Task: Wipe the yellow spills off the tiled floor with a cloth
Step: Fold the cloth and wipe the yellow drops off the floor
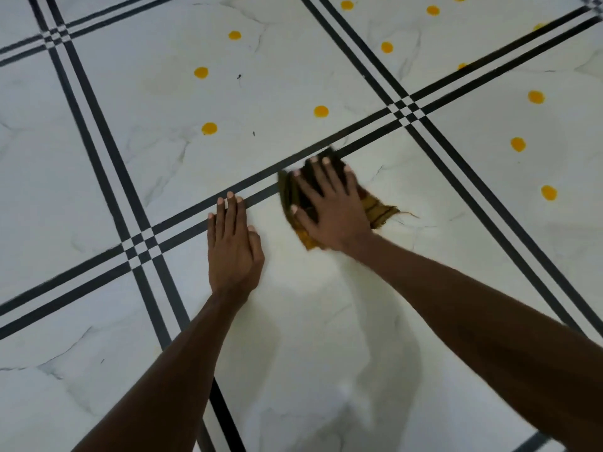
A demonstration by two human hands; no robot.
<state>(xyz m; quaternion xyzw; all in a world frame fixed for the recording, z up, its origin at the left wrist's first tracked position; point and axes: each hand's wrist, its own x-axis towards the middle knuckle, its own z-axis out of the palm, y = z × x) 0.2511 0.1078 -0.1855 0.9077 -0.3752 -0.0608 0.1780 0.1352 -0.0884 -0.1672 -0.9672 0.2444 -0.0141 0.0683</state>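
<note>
Cloth (380, 212) pinned flat mid-frame under spread right hand (329, 207); nearest spill (321, 111) lies just above it across the black stripe, more toward upper right; left hand (233, 246) flat, empty, on floor (98, 197) beside.

Thirteen yellow spots (320, 111) beyond the hands, four straight ahead of the left hand (233, 252). One cloth (380, 212) under the right hand (329, 210). Two hands.

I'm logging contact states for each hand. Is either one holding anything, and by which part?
The right hand presses flat on the middle of the cloth, fingers spread. The left hand holds nothing, resting flat on the floor.
</note>
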